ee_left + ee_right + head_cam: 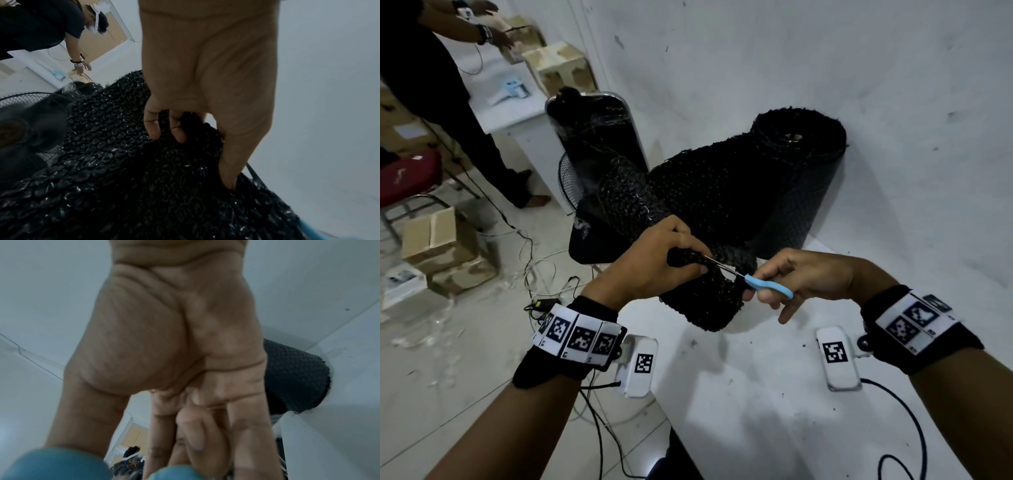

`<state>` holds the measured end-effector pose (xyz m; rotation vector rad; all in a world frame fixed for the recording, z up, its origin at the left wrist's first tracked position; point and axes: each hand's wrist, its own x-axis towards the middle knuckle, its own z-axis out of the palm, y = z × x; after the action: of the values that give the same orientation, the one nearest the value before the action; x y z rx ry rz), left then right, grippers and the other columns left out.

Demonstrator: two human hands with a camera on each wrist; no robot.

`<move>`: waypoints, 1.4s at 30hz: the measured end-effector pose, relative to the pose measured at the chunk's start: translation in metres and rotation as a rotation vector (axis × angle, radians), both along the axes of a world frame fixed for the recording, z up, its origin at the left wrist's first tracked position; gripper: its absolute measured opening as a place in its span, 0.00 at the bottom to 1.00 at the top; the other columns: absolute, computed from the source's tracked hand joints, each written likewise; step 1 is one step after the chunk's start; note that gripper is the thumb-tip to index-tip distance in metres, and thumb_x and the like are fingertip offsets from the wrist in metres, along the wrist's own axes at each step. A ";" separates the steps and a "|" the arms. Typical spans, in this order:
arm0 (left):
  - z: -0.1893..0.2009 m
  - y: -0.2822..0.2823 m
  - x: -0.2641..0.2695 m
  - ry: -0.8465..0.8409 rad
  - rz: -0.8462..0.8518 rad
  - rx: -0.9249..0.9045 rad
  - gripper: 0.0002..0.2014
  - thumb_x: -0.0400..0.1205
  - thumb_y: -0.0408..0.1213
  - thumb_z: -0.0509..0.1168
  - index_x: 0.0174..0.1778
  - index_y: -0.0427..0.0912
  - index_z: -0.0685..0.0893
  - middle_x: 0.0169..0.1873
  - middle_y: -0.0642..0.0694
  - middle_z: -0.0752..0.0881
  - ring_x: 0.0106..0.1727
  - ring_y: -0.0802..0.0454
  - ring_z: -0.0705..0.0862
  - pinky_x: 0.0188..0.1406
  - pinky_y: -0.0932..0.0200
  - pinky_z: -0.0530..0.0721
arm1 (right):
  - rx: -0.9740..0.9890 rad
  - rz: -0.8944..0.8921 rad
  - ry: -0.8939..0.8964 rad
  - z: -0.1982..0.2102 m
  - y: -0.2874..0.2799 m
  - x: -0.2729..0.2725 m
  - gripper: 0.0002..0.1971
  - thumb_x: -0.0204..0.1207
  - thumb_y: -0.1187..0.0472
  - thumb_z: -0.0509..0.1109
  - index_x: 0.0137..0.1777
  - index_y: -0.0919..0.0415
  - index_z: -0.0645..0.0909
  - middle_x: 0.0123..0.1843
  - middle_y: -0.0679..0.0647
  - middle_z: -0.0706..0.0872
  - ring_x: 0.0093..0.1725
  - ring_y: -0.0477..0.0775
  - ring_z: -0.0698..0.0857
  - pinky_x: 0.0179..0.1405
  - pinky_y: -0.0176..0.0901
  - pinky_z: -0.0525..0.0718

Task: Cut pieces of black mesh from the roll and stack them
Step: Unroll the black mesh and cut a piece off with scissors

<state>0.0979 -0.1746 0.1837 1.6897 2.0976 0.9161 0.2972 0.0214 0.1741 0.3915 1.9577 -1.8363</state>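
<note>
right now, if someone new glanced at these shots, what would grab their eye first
The blue-handled scissors in the right hand stand out, their blades at the black mesh that the left hand pinches, mid-table. Behind them, the big dark roll leans against the white wall.

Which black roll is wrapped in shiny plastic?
The upright roll at the back left, beside the fan. The mesh roll being cut from is bare.

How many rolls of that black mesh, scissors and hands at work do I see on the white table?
Mesh rolls: 1
Scissors: 1
Hands at work: 2, left hand, right hand
Total: 4
</note>
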 end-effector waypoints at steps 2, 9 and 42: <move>0.003 -0.001 -0.002 -0.024 0.006 -0.016 0.11 0.75 0.40 0.79 0.53 0.54 0.92 0.47 0.53 0.76 0.49 0.60 0.78 0.51 0.75 0.74 | 0.002 -0.007 -0.007 0.001 0.002 0.001 0.15 0.70 0.57 0.78 0.57 0.59 0.91 0.40 0.56 0.83 0.44 0.55 0.79 0.46 0.54 0.91; 0.006 0.001 0.001 -0.041 -0.048 -0.018 0.12 0.73 0.43 0.81 0.53 0.55 0.92 0.47 0.50 0.74 0.48 0.60 0.77 0.52 0.74 0.74 | 0.020 0.006 -0.013 0.006 0.000 -0.002 0.20 0.67 0.53 0.80 0.58 0.59 0.90 0.41 0.60 0.78 0.45 0.53 0.79 0.46 0.53 0.91; -0.001 0.004 0.002 -0.047 -0.036 0.080 0.15 0.69 0.43 0.82 0.51 0.55 0.93 0.41 0.56 0.73 0.44 0.60 0.76 0.50 0.66 0.78 | -0.012 0.030 0.018 0.004 -0.004 -0.005 0.13 0.71 0.59 0.77 0.55 0.55 0.91 0.40 0.53 0.84 0.43 0.48 0.83 0.48 0.54 0.91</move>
<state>0.1001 -0.1706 0.1829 1.7222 2.0185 1.0316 0.2924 0.0172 0.1781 0.3415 1.9531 -1.8372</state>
